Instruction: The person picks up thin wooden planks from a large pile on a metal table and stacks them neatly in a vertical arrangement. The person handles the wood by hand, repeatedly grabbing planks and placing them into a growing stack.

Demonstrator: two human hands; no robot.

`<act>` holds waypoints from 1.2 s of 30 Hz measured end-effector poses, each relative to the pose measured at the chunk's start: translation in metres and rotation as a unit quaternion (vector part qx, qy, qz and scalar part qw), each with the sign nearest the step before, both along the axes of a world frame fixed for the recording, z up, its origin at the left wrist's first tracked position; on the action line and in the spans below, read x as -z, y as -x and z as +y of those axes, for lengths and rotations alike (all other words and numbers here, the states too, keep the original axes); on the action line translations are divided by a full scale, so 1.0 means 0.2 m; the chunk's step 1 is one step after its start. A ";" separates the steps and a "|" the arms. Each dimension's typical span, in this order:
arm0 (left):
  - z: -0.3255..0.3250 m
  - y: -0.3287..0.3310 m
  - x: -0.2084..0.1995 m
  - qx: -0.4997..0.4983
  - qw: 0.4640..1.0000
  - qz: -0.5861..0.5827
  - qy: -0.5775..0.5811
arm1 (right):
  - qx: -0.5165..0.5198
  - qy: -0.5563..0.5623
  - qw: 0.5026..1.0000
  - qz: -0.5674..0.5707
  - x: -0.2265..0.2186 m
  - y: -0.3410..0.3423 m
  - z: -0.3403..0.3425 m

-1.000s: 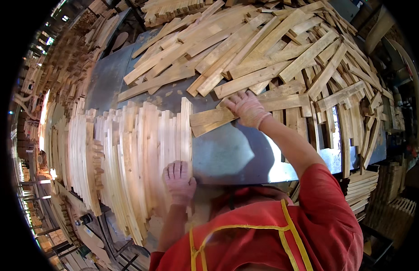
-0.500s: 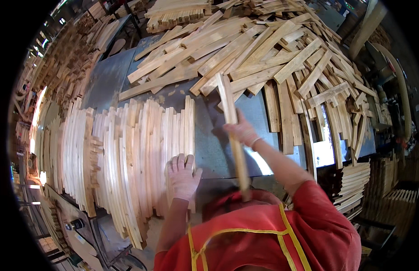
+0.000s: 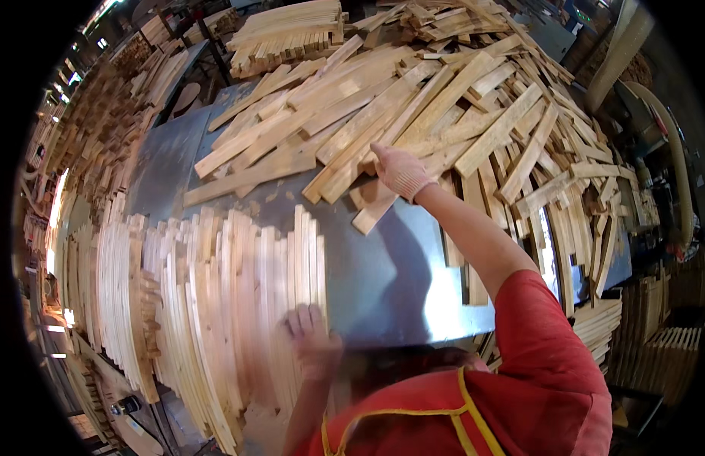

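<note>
Head view. R hand (image 3: 400, 172), gloved, upper centre of frame, arm stretched out; fingers rest flat on loose wood slats (image 3: 383, 121) heaped across top of frame. Grip closed or not: can't tell.

L hand (image 3: 313, 340), lower centre, blurred, palm down w/ fingers spread, at near end of the packed row of slats (image 3: 216, 304) standing on edge, lower left.

Bare metal tabletop (image 3: 383, 281) betw. row and heap. Hands well apart.

Grey metal table (image 3: 383, 281); pale duct hose (image 3: 675, 167) at right; stacked timber around; bright daylight at left.
</note>
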State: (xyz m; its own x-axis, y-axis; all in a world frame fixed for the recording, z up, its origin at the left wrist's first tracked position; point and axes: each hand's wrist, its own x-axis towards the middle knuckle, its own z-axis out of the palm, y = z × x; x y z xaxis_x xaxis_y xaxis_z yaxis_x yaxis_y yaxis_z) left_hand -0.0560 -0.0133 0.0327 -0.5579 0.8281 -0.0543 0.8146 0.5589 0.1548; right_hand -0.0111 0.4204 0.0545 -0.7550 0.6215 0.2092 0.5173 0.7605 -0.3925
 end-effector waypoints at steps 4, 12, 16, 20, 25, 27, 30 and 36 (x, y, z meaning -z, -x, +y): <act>0.00 -0.01 0.04 0.012 0.995 0.076 -0.056 | 0.054 -0.138 0.978 -0.149 -0.01 0.12 0.39; -0.08 0.01 0.17 0.018 0.998 0.068 -0.004 | -0.140 -0.009 0.899 -0.415 -0.08 -0.20 0.38; -0.08 0.02 0.19 0.038 0.993 0.110 -0.023 | -0.235 -0.019 0.873 -0.427 -0.01 -0.79 0.14; -0.06 -0.01 0.16 0.037 0.993 0.106 -0.028 | -0.224 0.022 0.864 -0.451 0.01 -1.29 -0.06; -0.05 -0.01 0.10 0.017 0.997 0.075 0.008 | 0.012 0.090 0.993 -0.081 -0.05 -1.57 0.02; -0.08 -0.02 0.09 0.021 0.995 0.096 0.015 | 0.192 -0.133 0.972 0.037 -0.18 -1.58 0.19; -0.06 -0.01 0.10 0.041 0.992 0.118 0.007 | 0.366 -0.025 0.920 -0.135 -0.09 -1.75 0.34; -0.08 -0.02 0.05 0.036 0.995 0.098 -0.007 | 0.389 0.098 0.914 -0.059 -0.12 -1.70 0.03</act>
State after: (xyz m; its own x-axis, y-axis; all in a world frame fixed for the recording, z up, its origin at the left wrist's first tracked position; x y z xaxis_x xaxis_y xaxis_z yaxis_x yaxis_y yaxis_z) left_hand -0.0515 -0.0293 0.0219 -0.4962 0.8660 0.0610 0.8675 0.4974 -0.0040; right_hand 0.3298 0.4274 0.0783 -0.0794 0.9967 -0.0189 0.9189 0.0658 -0.3889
